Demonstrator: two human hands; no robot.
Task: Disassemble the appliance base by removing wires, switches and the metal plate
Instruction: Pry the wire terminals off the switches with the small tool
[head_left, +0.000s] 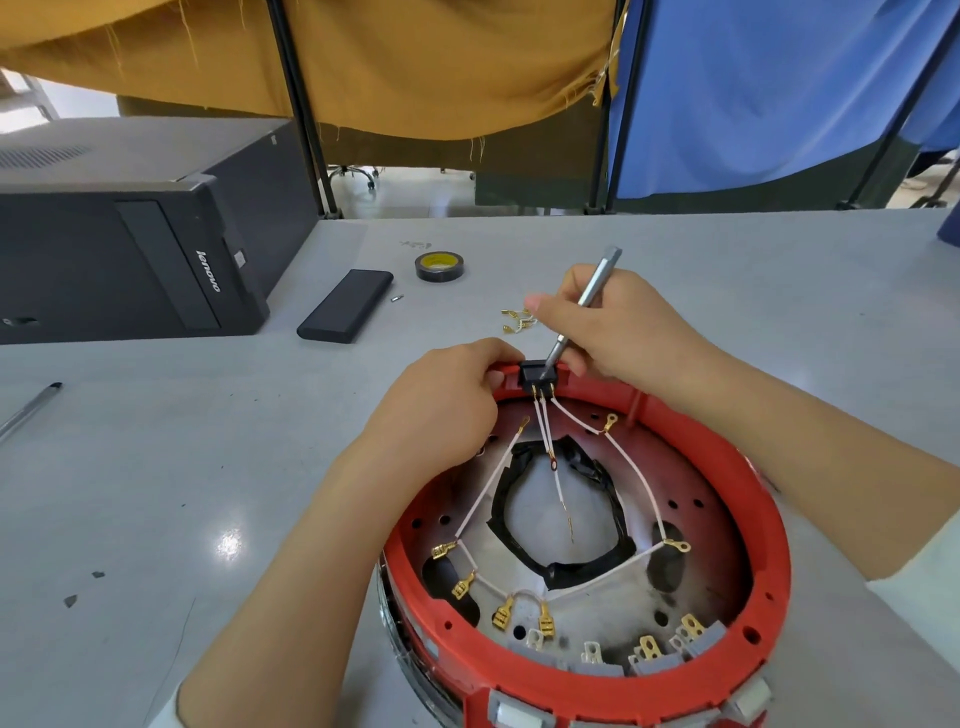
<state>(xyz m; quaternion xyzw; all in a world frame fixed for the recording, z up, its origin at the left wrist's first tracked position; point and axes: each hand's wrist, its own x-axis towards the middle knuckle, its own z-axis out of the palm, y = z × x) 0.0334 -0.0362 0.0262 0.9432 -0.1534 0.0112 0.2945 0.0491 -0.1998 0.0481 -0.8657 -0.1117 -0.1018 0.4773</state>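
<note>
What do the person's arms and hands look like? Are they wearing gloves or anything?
No gloves: both the left hand and the right hand are bare, with no rings, watch or bracelets showing. The forearms are bare too. White sleeves are pushed up near the elbows, seen only at the picture's edges. The fingers have short, unpainted nails.

A pale grey table (727, 260) carries it all. The red round appliance base (769, 509) sits at the near right edge. Far left, a black computer case (130, 234) lies flat, a slim black box (345, 305) just beside it, with a tiny metal bit (397, 298) next to that. Further back, a roll of black tape (439, 266); near it, loose brass connectors (518, 320). A pen (31, 410) lies at the left edge.
</note>
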